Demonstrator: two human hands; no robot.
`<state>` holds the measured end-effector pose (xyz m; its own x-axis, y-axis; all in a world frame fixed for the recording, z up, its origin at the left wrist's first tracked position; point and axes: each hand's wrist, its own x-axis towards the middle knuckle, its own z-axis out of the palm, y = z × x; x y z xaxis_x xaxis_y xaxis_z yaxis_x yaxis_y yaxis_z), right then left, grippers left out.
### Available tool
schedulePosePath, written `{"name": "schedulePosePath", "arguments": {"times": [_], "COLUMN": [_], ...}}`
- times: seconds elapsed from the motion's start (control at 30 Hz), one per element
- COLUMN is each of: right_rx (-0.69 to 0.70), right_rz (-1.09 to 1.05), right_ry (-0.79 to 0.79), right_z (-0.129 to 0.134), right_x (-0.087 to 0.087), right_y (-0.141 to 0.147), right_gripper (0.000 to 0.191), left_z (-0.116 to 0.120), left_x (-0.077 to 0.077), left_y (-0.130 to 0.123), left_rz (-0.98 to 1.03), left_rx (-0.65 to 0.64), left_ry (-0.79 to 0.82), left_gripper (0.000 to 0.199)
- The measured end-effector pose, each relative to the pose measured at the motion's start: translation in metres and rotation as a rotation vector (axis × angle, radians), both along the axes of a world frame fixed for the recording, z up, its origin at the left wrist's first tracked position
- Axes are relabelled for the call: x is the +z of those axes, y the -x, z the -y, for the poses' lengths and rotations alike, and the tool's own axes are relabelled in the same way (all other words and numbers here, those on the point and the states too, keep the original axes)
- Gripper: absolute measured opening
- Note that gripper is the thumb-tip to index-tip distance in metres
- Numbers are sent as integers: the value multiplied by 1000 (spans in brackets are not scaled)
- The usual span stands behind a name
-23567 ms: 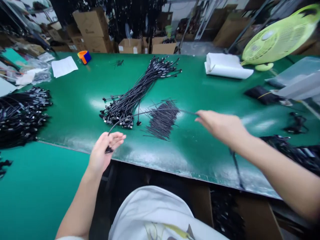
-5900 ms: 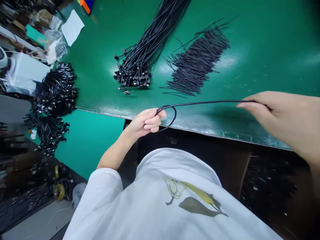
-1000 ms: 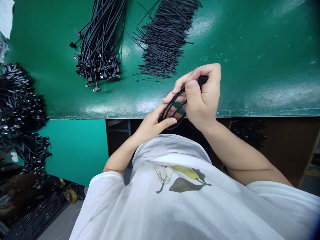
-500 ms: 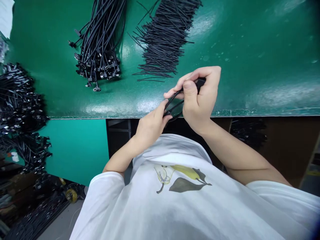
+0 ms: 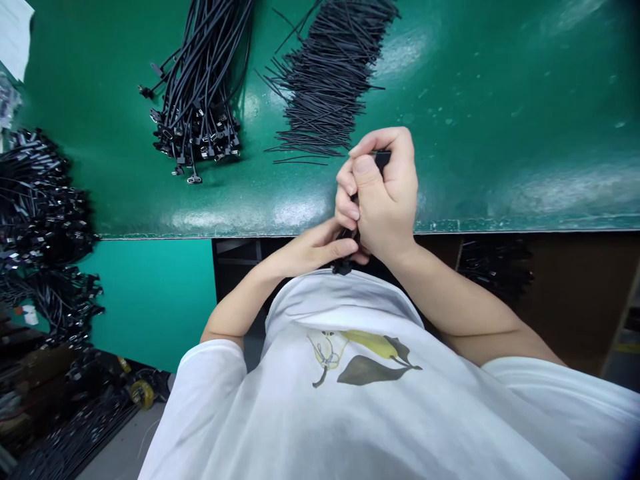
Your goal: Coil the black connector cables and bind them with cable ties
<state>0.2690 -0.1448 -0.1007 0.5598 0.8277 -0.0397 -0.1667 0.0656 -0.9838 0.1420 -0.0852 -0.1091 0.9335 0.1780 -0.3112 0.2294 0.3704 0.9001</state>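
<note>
A black cable is folded up between my two hands at the table's front edge. My left hand pinches its lower part, and a dark connector end shows below the thumb. Wrapped round the upper part is my right hand, with a black piece showing above its thumb. Most of the cable is hidden by my fingers. Beyond my hands lies a pile of thin black ties. Left of that pile lies a bundle of black cables with metal-tipped connectors toward me.
The green table ends in a straight front edge just above my lap. Large heaps of black cables stand at the far left. More dark cables lie under the table on the right. A white paper sits at the top left.
My right hand has moved left and closer to my left hand, its fingers curling tighter. My left hand has dropped slightly, and the cable loop seen between the hands is now mostly covered.
</note>
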Motion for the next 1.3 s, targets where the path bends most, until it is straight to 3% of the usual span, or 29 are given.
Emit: {"name": "schedulePosePath", "arguments": {"times": [0.13,0.33,0.5,0.73,0.87,1.0,1.1,1.2,1.3], "right_rx": [77,140,137,166,202,31,74,175,187], "right_rz": [-29,-87,0,13,63,319,625,932,1027], "right_ry": [-12,-136,-150,-45,-114,-49,-63,-65,-34], "right_z": [0,-2,-2,-2,-5,9,28,39,38], "right_x": [3,0,-8,-14,-19,-26,-36,-49,-51], "right_y": [-2,-11,-13,-13,-20,-23,-13,0,6], "right_gripper": [37,30,29,35,33,37,29,25,24], "left_z": [8,17,13,18,26,19,9,2,1], "left_x": [0,-1,1,-6,-6,-7,-8,-7,-7], "left_y": [-7,-10,-12,-5,-8,-18,-23,-23,-22], "left_rz": [-85,-143,-252,-217,-209,-147,-85,-65,-106], "left_rx": [-68,97,142,89,187,513,711,731,749], "left_ry": [217,490,557,638,609,407,237,184,137], "left_gripper": [51,47,48,54,42,40,38,37,38]}}
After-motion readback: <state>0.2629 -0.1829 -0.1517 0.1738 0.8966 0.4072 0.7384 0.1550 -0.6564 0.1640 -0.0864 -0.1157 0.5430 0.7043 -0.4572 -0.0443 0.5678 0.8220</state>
